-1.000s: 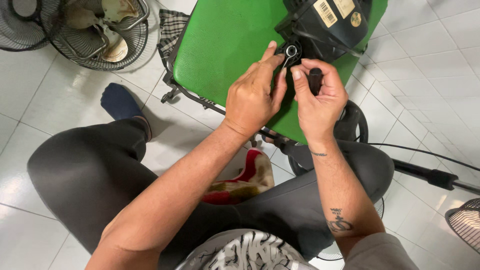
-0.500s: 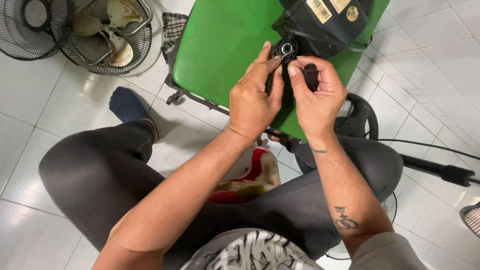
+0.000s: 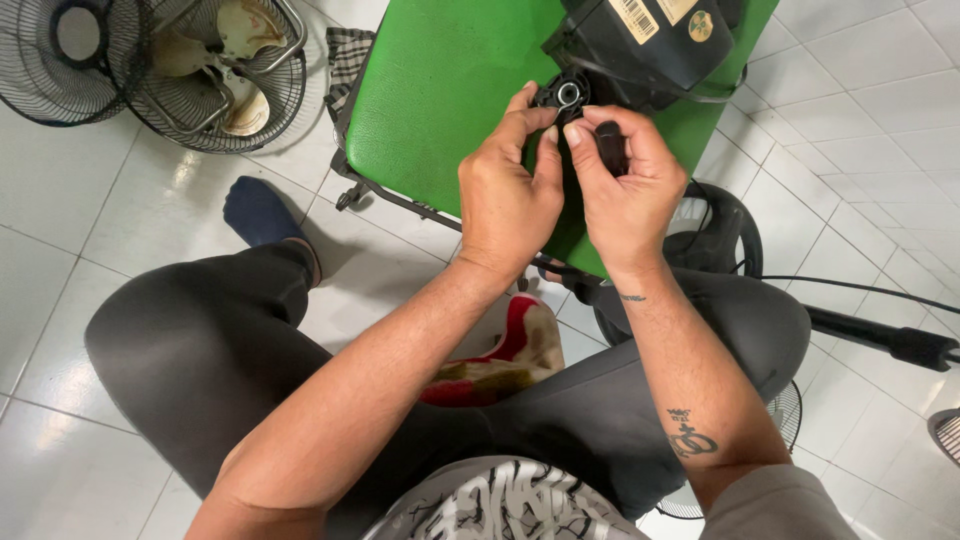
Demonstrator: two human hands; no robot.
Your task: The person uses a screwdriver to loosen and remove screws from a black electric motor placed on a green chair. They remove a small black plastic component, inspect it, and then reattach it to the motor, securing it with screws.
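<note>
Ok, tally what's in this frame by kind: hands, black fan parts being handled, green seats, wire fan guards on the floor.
Hands: 2, left hand and right hand
Black fan parts: 2, small black part and black motor housing
Green seat: 1
Wire fan guards: 2 at top left
Total: 7

Matt black plastic fan motor housing lying on a smooth, slightly glossy green vinyl stool seat. Glossy white ceramic floor tiles. Shiny metal wire fan guards at the floor's top left corner.
</note>
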